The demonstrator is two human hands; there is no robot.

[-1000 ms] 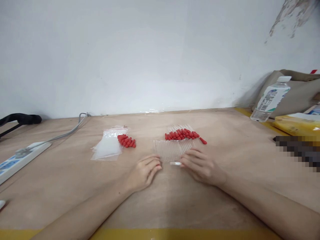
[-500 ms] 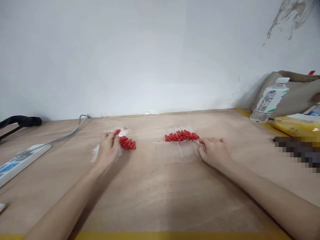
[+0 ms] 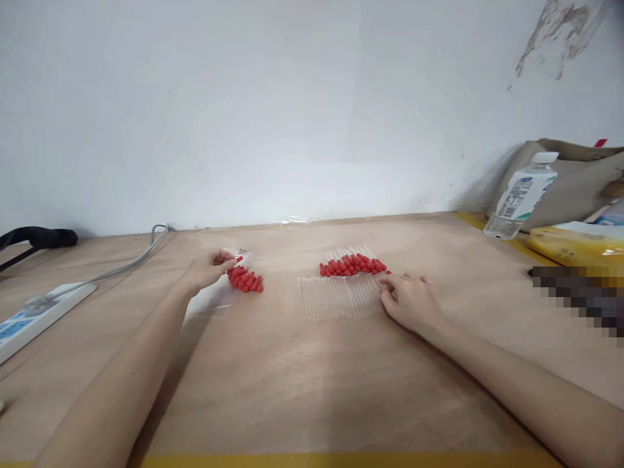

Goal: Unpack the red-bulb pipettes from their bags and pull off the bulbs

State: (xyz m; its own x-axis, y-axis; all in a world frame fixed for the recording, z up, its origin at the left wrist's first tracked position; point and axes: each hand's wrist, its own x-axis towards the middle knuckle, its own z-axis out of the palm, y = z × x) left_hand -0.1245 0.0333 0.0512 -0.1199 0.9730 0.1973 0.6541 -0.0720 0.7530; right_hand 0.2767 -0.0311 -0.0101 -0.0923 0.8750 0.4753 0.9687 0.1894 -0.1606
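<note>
My left hand (image 3: 208, 268) is closed, its thumb and fingers pinching one small red rubber bulb (image 3: 239, 259). Just below it lies a pile of red rubber bulbs (image 3: 246, 279), beside a clear plastic bag (image 3: 212, 299) partly under my left wrist. Farther right, a row of clear glass tubes (image 3: 336, 299) lies side by side. Behind that row are droppers with red bulbs (image 3: 353, 264), their clear tubes pointing toward the wall. At the row's right end my right hand (image 3: 413, 302) is closed, its fingertips on a clear glass tube that they largely hide.
A white power strip (image 3: 46, 318) with a grey cable lies at the left, near a black curved object (image 3: 41, 238). On the right are a plastic bottle (image 3: 519, 198), a grey bag (image 3: 580, 175) and a yellow package (image 3: 575, 244). The wall closes off the table's back.
My left hand has turned and lowered slightly with the bulb, now pointing it to the right above the pile. My right hand stays by the tube row; the view has shifted slightly.
</note>
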